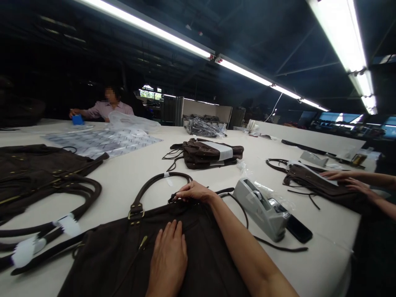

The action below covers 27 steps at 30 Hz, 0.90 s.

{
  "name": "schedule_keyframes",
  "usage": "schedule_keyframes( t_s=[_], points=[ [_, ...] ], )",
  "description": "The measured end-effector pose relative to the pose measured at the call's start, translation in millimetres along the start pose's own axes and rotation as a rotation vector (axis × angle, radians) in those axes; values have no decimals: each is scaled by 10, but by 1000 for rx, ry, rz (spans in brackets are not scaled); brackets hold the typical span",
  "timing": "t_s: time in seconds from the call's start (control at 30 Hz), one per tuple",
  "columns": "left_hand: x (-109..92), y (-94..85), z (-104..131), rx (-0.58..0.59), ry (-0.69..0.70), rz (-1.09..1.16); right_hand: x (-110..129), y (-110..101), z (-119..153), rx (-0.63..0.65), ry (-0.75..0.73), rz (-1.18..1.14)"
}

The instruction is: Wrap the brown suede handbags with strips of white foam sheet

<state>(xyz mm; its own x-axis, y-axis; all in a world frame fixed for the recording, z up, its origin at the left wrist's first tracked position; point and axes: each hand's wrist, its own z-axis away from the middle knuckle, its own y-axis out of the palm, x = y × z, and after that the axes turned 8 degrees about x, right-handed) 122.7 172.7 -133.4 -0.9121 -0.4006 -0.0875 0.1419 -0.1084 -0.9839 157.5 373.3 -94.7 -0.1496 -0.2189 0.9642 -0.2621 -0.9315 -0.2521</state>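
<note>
A dark brown handbag (204, 243) lies flat in front of me, its rounded handle (150, 181) arching away over the table. A scrap of white wrapping shows on that handle. My left hand (169, 258) rests palm down on the bag's front, fingers stretched out, beside a brass-coloured zip pull (143, 242). At the bag's top edge, my right hand (196, 192) pinches a dark part of the bag near the handle's far end; the fingers hide exactly which part. Right of my forearm stands a grey tape dispenser (261, 210), with a black phone (298, 227) against it.
More brown bags (37, 169) lie at left, their handles wrapped in white. A folded bag with a paper band (213, 152) sits mid-table. At right, a co-worker's hands (346, 179) rest on another bag (312, 179). Another person (108, 107) sits across the white table (130, 163).
</note>
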Motion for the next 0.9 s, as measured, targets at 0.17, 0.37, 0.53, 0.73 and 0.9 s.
schedule_keyframes(
  t_s=[0.17, 0.37, 0.53, 0.73, 0.9],
  points=[
    [26, 65, -50, -12, 5, -4, 60, -109, -21, -31, -50, 132],
    [20, 13, -44, 22, 3, -6, 39, 138, -216, -262, 101, 752],
    [-6, -83, -16, 33, 24, 15, 162, 376, -255, -391, 50, 503],
    [52, -15, -77, -35, 69, 15, 515, 323, -131, -262, -80, 165],
    [130, 47, -112, -7, 146, 67, 1070, 232, 582, -207, 72, 555]
  ],
)
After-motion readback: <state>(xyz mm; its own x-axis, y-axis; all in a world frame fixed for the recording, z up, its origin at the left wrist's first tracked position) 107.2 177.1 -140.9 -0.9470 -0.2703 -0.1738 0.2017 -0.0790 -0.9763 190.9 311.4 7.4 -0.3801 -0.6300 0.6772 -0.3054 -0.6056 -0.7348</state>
